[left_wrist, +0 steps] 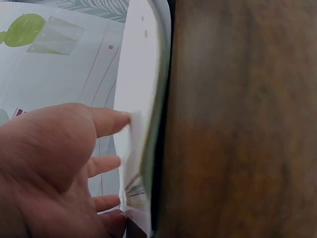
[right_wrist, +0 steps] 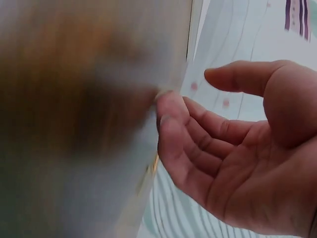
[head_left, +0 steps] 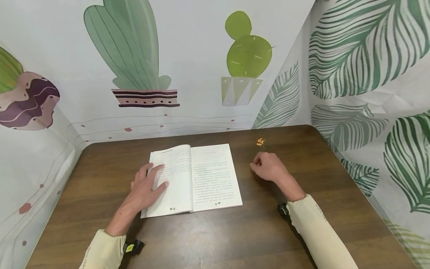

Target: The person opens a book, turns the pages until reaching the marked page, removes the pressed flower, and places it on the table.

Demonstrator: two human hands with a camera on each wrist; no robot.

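Observation:
An open book (head_left: 215, 179) with printed pages lies flat on the brown wooden table. My left hand (head_left: 144, 190) rests on its left page, thumb and fingers spread. In the left wrist view the fingertips touch the page (left_wrist: 136, 64) near the book's outer edge. To the right of the book, my right hand (head_left: 270, 168) is low over the table, its fingers loosely bent. The right wrist view shows the thumb apart from the fingers and nothing between them. Just beyond that hand lies a small orange dried flower (head_left: 260, 142) on a thin stem.
The wooden table (head_left: 84, 186) has rounded far corners and meets a wall covering (head_left: 198, 74) printed with cacti and leaves. A black wrist device (head_left: 133, 247) sits at the left cuff, another black device (head_left: 283, 211) at the right.

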